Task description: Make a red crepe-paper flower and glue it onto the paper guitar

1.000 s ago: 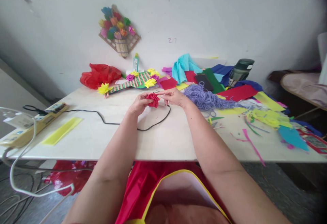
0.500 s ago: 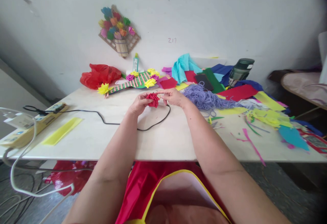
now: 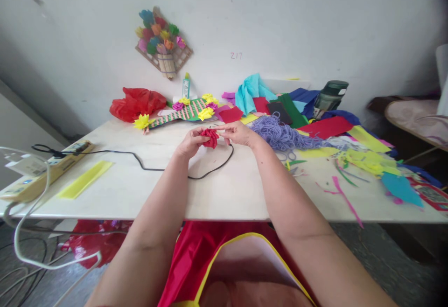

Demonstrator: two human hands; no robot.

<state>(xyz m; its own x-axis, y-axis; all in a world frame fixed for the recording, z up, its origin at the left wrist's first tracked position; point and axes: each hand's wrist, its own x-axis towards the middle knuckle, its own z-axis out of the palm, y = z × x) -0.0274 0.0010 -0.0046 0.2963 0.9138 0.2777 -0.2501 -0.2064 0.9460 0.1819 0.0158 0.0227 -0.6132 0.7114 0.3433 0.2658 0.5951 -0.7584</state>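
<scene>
Above the middle of the table, my left hand (image 3: 191,143) is closed on a red paper flower (image 3: 210,138), thumb and fingers at its left side. Its layered, ruffled petals face up. From the right, my right hand (image 3: 237,134) reaches the flower's edge, the fingertips pinched together on a petal there. Exactly what lies between those fingertips is too small to see. Just behind my hands is a green, guitar-shaped piece (image 3: 185,115) with pink strips and yellow and purple paper flowers. A black cord (image 3: 210,175) loops on the table below the flower.
Purple yarn (image 3: 280,132) lies right of my hands, with coloured paper sheets (image 3: 325,126), scraps and a dark bottle (image 3: 331,97) beyond. At left are a power strip (image 3: 21,192) and a yellow strip (image 3: 85,180). A red plastic bag (image 3: 136,104) sits at the back.
My right fingers have shifted slightly left over the flower's edge, and the flower has turned a little. My left hand keeps its hold.
</scene>
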